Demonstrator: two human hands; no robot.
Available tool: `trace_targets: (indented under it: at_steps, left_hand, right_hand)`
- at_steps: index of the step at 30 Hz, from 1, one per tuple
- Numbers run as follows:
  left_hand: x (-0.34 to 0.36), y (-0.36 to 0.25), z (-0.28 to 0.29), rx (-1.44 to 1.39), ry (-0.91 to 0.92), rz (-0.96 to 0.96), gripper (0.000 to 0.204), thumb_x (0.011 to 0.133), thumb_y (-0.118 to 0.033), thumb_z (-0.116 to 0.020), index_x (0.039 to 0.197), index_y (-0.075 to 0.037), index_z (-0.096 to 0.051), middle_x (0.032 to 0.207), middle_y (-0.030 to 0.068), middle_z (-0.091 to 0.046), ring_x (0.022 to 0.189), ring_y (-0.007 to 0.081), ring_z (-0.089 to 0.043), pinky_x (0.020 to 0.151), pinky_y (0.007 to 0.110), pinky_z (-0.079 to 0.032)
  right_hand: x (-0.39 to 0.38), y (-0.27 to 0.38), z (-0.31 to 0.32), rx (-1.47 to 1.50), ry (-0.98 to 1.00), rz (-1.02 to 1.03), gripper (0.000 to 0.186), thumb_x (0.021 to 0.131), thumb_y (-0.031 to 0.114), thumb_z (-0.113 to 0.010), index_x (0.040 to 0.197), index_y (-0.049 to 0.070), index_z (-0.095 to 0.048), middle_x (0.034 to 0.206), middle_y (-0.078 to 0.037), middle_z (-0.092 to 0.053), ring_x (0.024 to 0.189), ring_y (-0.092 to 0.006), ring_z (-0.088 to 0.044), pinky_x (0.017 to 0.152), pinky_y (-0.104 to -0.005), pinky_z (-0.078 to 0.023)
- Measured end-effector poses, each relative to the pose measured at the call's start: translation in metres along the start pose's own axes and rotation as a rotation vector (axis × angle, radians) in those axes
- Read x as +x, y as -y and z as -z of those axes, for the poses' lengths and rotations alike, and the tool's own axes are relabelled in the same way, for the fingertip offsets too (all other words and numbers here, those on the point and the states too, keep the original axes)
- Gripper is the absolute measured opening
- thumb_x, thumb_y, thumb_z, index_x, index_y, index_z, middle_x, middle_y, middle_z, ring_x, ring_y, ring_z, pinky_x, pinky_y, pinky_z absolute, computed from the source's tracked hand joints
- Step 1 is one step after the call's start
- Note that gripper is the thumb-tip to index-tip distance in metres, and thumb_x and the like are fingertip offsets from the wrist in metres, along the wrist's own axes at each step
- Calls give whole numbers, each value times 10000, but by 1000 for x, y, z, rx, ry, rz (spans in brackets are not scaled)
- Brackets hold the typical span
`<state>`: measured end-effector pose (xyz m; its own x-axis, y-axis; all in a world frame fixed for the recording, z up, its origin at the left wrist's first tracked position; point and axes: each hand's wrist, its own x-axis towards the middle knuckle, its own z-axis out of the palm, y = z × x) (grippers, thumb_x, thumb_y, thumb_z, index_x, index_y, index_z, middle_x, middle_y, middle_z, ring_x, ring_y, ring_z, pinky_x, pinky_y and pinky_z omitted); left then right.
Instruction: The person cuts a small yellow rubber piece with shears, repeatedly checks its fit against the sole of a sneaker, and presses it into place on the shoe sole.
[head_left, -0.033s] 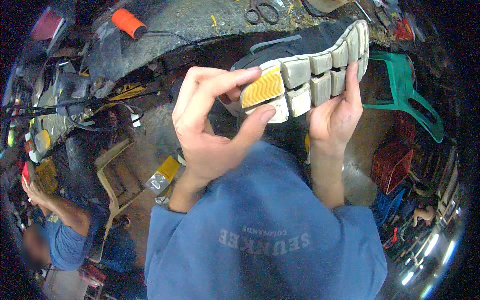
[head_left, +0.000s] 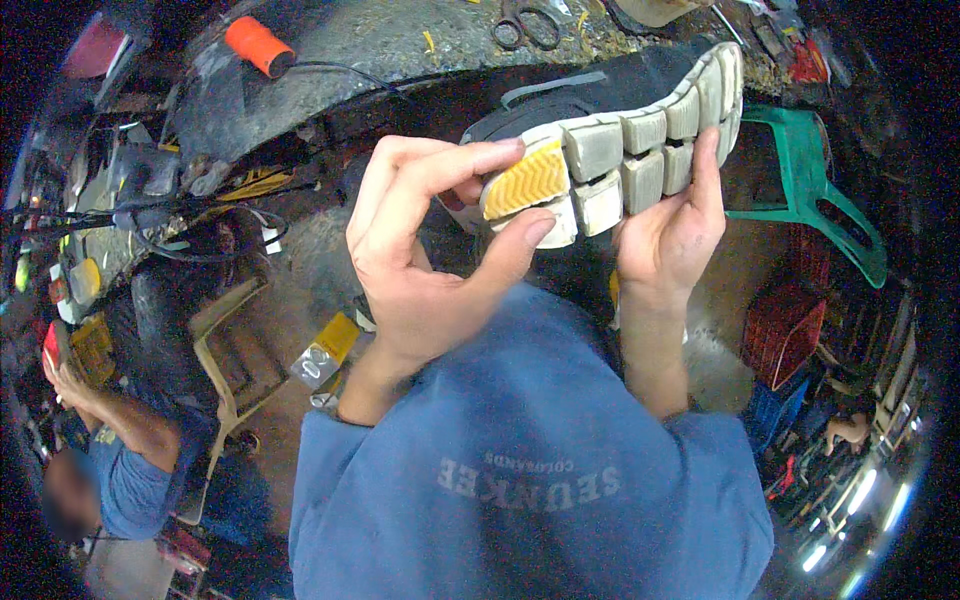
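Note:
A dark shoe (head_left: 595, 90) lies on its side between my hands, its off-white blocky sole (head_left: 642, 180) turned toward me. At the left end of the sole sits a yellow ridged patch (head_left: 527, 182). My left hand (head_left: 425, 240) pinches that end, forefinger at the upper edge of the patch and thumb on the pale block below it. My right hand (head_left: 672, 225) cradles the sole from below toward its right end, fingers laid up against the blocks. The upper is partly hidden behind the sole.
A grimy workbench (head_left: 350, 45) runs across the far side, with scissors (head_left: 527, 27) and an orange cylinder (head_left: 260, 47) on it. A green plastic chair (head_left: 800, 190) and a red crate (head_left: 785, 335) stand at right. Another person (head_left: 140, 470) works at left beside a beige chair (head_left: 230, 370).

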<state>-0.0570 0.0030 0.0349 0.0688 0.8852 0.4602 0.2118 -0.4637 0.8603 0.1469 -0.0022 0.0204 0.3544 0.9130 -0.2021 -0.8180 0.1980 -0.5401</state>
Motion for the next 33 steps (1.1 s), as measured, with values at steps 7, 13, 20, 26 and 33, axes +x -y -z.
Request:
trace_targets:
  at_steps: [7, 13, 20, 26, 33]
  left_hand:
    - [2, 4, -5, -70, -117, 70, 346, 696, 7, -866, 1012, -56, -739, 895, 46, -658, 750, 135, -568, 687, 254, -474]
    - [-1, -10, -11, 7, -152, 59, 355, 675, -5, -865, 1004, -71, -749, 862, 33, -648, 743, 132, -564, 679, 249, -471]
    - [-4, -16, -17, 163, -181, -6, 367, 634, -87, -876, 986, -129, -779, 833, 18, -584, 745, 183, -533, 673, 302, -425]
    - [-5, -7, -15, 205, -209, -36, 366, 621, -140, -890, 974, -160, -796, 832, 15, -554, 803, 201, -511, 734, 326, -398]
    - [1, -17, -24, 214, -220, -12, 331, 630, -152, -892, 950, -170, -810, 850, 21, -586, 830, 205, -522, 754, 329, -396]
  right_hand:
    - [2, -5, 3, 117, 144, -21, 393, 1077, 342, -534, 1389, 112, -601, 1351, -45, -671, 1233, -259, -633, 1094, -491, -459]
    - [5, -13, 17, 147, 134, -139, 396, 1064, 360, -545, 1381, 132, -614, 1334, -40, -686, 1227, -267, -638, 1095, -499, -455]
    - [3, -29, 32, 236, 17, -239, 388, 1059, 351, -559, 1363, 118, -622, 1298, -82, -701, 1175, -292, -664, 1056, -502, -491]
    - [2, -35, 39, 296, 3, -342, 377, 1055, 338, -564, 1343, 108, -642, 1290, -110, -705, 1177, -314, -668, 1051, -521, -508]
    - [8, -20, 38, 322, -18, -372, 376, 1054, 336, -568, 1336, 101, -647, 1288, -117, -706, 1190, -324, -664, 1066, -526, -501]
